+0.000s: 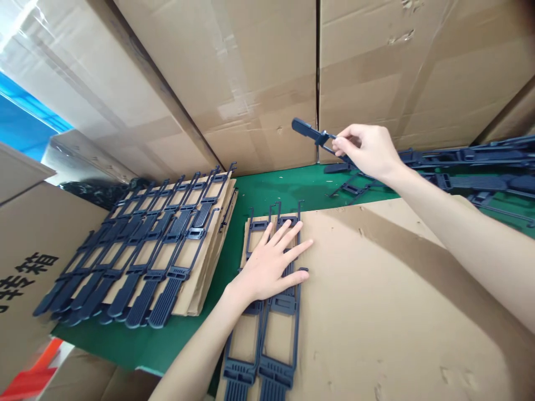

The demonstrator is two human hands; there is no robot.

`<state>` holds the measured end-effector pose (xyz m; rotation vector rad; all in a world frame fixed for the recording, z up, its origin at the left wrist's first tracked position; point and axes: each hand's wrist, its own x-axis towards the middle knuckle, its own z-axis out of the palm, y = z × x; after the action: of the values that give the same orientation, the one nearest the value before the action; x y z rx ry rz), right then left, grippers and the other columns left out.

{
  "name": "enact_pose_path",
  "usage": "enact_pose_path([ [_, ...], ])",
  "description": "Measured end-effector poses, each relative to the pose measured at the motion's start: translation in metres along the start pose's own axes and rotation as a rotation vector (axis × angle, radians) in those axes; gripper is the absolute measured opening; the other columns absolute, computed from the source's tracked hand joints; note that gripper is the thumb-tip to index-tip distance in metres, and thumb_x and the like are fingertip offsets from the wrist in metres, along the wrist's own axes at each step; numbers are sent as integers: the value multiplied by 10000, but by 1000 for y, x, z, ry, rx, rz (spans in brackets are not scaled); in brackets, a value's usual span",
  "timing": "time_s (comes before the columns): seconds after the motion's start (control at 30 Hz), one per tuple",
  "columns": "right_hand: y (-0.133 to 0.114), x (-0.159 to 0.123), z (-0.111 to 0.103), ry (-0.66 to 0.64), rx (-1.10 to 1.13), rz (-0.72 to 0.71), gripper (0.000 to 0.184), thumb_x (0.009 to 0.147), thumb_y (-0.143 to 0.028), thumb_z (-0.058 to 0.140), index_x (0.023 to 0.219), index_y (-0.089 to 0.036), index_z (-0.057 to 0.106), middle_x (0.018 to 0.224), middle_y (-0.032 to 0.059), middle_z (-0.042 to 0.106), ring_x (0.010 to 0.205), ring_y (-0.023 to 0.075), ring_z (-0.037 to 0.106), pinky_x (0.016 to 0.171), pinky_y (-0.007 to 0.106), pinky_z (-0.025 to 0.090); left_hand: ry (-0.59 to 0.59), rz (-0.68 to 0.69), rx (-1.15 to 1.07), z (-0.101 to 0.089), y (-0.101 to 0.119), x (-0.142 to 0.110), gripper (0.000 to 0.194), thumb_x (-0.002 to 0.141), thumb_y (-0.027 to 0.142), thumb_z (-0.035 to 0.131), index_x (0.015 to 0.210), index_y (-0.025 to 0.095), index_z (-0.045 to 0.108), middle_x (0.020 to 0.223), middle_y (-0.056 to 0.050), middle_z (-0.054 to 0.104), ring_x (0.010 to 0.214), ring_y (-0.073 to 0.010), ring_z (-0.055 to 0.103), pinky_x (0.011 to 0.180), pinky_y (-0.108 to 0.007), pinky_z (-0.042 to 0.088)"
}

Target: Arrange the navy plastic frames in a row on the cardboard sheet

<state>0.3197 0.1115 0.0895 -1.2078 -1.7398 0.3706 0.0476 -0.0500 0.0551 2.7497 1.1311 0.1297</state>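
My left hand [271, 264] lies with its fingers spread over dark blue plastic frame parts [278, 334] set side by side along the left edge of a cardboard sheet [376, 312]. Each part has a ribbed tongue at its near end and thin hooked rods at its far end. My right hand [370, 147] is raised above the table's back, pinching one more dark blue plastic frame part [311, 132] between thumb and fingers. Its rounded tongue points up and to the left; the fingers hide some of its rods.
To the left, a stack of cardboard sheets [209, 278] bears rows of similar parts [142, 239]. A loose pile of them [472, 161] lies at the back right of the green table [263, 186]. Large cardboard boxes [259, 83] stand behind; another box [37, 267] is at far left.
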Motion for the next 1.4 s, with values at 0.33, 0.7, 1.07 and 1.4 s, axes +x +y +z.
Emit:
enact_pose_path([
  [0.33,-67,-24,-20,-674,291,-309,342,830,-517,635,830,-200,761,996,41,654,895,182,603,830,323,462,-26,-89,30,-2,6,-4,619,943,607,425,1490,325,363,1622,-42,169,1499,-311,129,1202,-578,89],
  [0.7,-59,-48,-6,-1321,-241,-185,231,714,-91,600,726,-241,775,644,-32,691,574,133,596,520,232,375,8,-59,0,1,1,-5,585,919,427,535,1460,240,413,1613,-76,203,1500,-307,121,1213,-561,85],
  [1.07,-39,-36,-4,-1130,-429,-182,363,811,-433,583,1078,-209,683,859,53,716,729,219,634,578,275,364,-27,-107,7,-3,7,-5,680,960,575,415,1527,232,262,1621,-61,175,1511,-258,67,1224,-528,80],
  [1.4,-40,-49,21,-1144,-334,-237,289,797,-313,588,1051,-173,586,747,17,625,666,183,573,565,259,334,-46,-108,27,-2,6,-5,707,967,582,385,1543,206,219,1625,-61,147,1512,-248,58,1230,-506,62],
])
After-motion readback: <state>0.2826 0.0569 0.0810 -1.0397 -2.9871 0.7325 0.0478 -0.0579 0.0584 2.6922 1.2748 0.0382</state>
